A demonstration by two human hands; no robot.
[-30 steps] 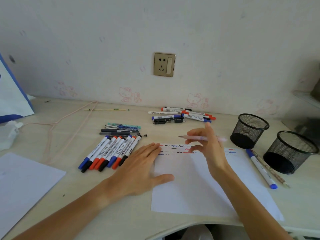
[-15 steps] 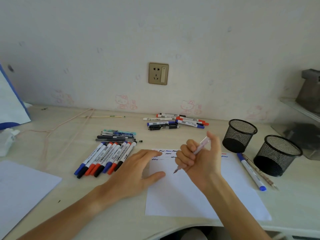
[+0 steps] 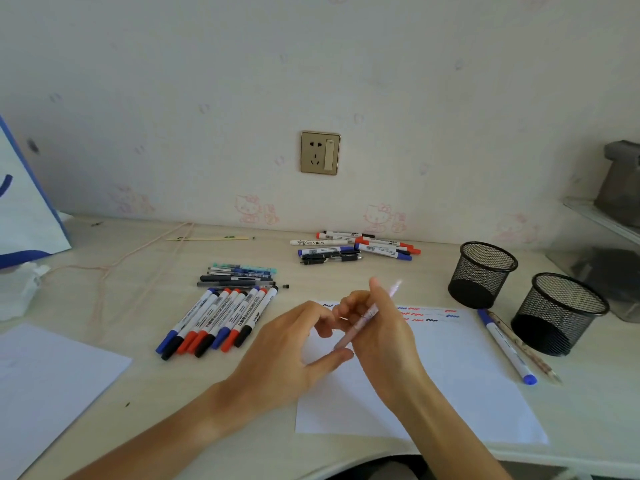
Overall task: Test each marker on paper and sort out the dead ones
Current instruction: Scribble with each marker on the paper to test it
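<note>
My right hand (image 3: pixel 384 334) grips a pale pink pen (image 3: pixel 367 316), tilted with its lower end down-left over the white test paper (image 3: pixel 450 375). My left hand (image 3: pixel 284 355) hovers at that lower end with fingers loosely curved, its thumb tip touching or almost touching the pen. Red, blue and black squiggles (image 3: pixel 426 315) run along the paper's far edge. A row of several whiteboard markers (image 3: pixel 221 320) lies left of the paper, with thinner pens (image 3: pixel 239 275) behind them. Another marker pile (image 3: pixel 353 249) lies near the wall.
Two black mesh cups (image 3: pixel 483 271) (image 3: pixel 557 313) stand at the right. A blue-capped marker (image 3: pixel 505 344) and a thin pen (image 3: pixel 528 353) lie between them and the paper. A second sheet (image 3: pixel 45 382), a bag (image 3: pixel 24 209) and a pink cord (image 3: pixel 114 268) are at the left.
My left hand lifted off the paper and came to the pen's lower end. My right hand turned the pen from level to tip-down and raised it slightly.
</note>
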